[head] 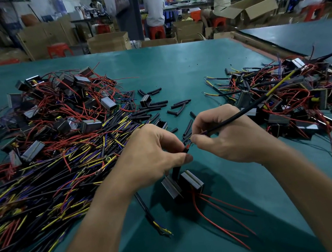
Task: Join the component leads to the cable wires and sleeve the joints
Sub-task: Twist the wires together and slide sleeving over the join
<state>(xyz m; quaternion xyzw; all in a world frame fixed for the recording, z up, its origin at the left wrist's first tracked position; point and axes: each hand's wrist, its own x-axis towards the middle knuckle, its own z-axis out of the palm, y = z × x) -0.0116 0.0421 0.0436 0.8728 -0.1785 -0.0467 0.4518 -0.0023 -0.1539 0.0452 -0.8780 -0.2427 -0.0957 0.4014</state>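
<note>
My left hand (153,157) pinches a red component lead and a short black sleeve (186,149) between thumb and fingers. My right hand (230,134) pinches the stripped end of a black cable (246,108), which runs up and right to a yellow tip. The two hands meet at the joint, where thin wire ends touch. Below them a small grey transformer component (183,182) hangs or rests on the green table (176,68), its red leads (218,207) trailing toward me. A second black cable (148,213) lies under my left wrist.
A heap of components with red leads (63,106) and a spread of black cables with yellow and purple ends (46,186) fill the left. Loose black sleeves (159,106) lie in the middle. Joined assemblies (289,99) pile at the right. People sit among cardboard boxes behind.
</note>
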